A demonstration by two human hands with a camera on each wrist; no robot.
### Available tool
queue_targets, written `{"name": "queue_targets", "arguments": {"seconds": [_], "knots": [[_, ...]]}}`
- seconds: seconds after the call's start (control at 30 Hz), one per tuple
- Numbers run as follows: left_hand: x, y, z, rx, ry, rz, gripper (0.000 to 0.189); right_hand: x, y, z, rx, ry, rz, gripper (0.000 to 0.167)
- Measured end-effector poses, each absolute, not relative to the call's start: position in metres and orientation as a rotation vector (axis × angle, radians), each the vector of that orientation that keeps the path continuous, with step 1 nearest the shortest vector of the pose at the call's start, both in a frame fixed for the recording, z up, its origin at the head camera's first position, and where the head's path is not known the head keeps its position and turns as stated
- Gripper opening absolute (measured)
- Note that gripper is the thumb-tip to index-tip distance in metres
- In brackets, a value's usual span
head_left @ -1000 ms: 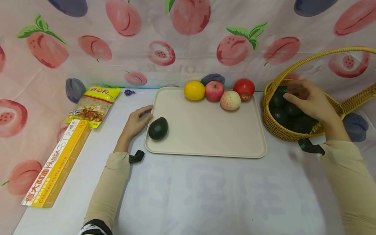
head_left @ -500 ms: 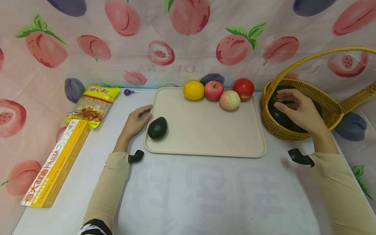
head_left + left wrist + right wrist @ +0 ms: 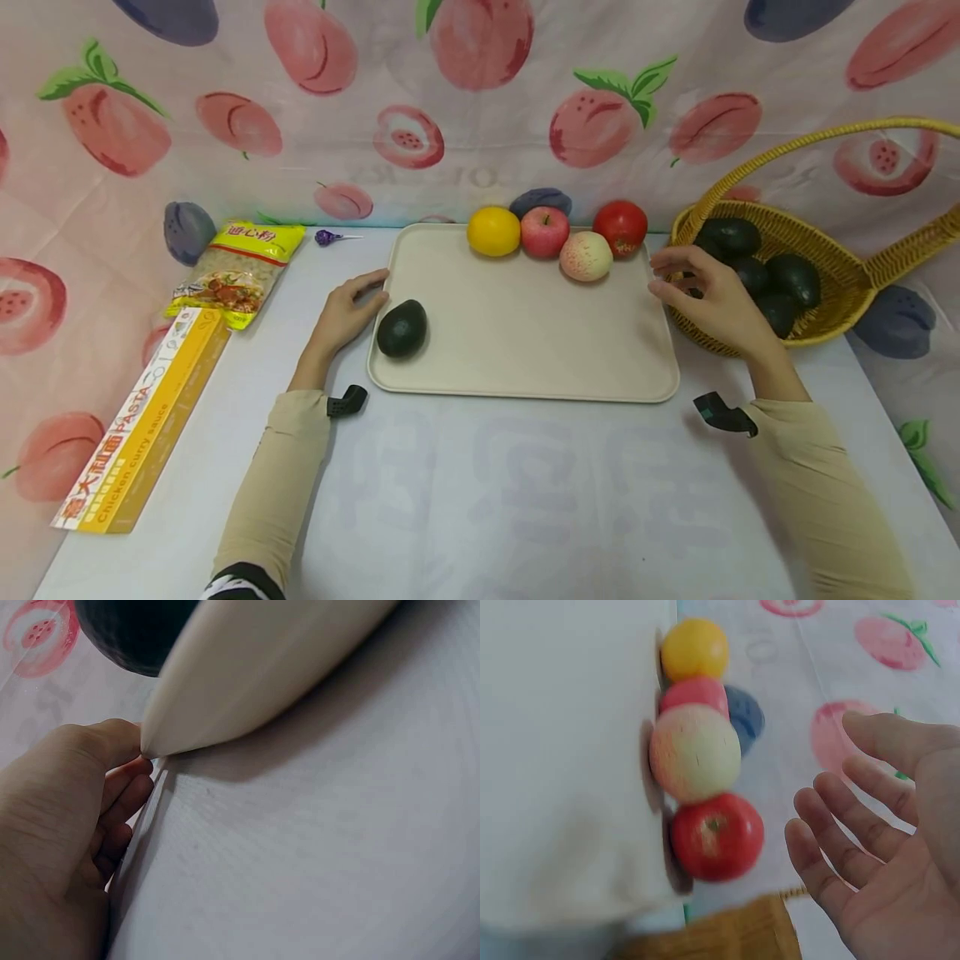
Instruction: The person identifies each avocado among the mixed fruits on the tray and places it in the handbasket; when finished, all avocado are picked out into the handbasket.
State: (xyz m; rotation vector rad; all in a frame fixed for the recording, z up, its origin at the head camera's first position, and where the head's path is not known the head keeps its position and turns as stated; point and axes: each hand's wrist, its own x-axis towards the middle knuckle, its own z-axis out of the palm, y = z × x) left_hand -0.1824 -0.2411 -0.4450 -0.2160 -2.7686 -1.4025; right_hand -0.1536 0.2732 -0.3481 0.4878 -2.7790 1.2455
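Note:
My left hand (image 3: 348, 311) rests against the left rim of a beige tray (image 3: 525, 350); the left wrist view shows the thumb touching that rim (image 3: 161, 724). Close to these fingers, a dark avocado (image 3: 402, 328) lies on the tray. My right hand (image 3: 712, 300) hovers between the tray's right edge and a yellow wicker basket (image 3: 840, 258). Its fingers are relaxed and loosely bent, and the right wrist view shows the palm (image 3: 907, 900) holding nothing. Several dark avocados (image 3: 793, 281) sit in the basket, partly hidden by this hand.
Along the tray's back edge sit a lemon (image 3: 493, 231), an apple (image 3: 545, 232), a pale peach (image 3: 587, 257) and a red tomato-like fruit (image 3: 620, 228). On the left lie a pasta bag (image 3: 243, 267), a lollipop (image 3: 327, 237) and a pasta box (image 3: 146, 425). The basket's handle (image 3: 825, 132) arches high.
My right hand has moved left from above the avocados to the basket's left rim, uncovering more of them. My left hand has stayed at the tray's edge.

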Motion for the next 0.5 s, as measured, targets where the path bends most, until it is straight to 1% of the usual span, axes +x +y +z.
{"name": "queue_targets", "arguments": {"seconds": [0.13,0.33,0.5], "knots": [[-0.182,-0.242,-0.446,-0.21,-2.767,-1.404,0.045,-0.152,0.254,-0.351,0.529,-2.776,1.307,0.042],[-0.183,-0.242,-0.448,-0.231,-2.758,-1.39,0.044,-0.144,0.222,-0.341,0.598,-2.757,1.426,0.039],[-0.184,-0.243,-0.448,-0.22,-2.758,-1.398,0.044,-0.143,0.204,-0.34,0.67,-2.74,1.486,0.039]]}}
